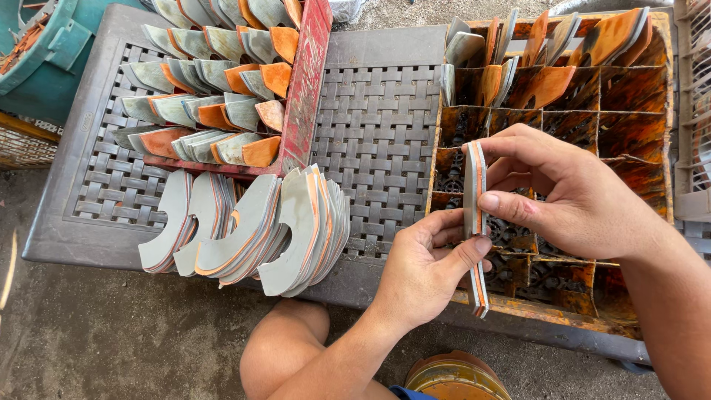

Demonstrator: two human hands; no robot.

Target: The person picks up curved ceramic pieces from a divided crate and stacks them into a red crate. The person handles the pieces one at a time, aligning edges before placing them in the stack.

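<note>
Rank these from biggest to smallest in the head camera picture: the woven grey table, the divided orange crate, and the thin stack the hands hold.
1. woven grey table
2. divided orange crate
3. thin stack, pinched by the left hand and right hand, though it sits nearest the camera.

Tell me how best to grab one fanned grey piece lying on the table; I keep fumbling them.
Pinch the free rounded end nearest the table's front edge, coming from the front. The grey pieces lie fanned and overlapped, so flat faces are covered, but those ends stick out separately. Probably easiest from the right side of the fan.
</note>
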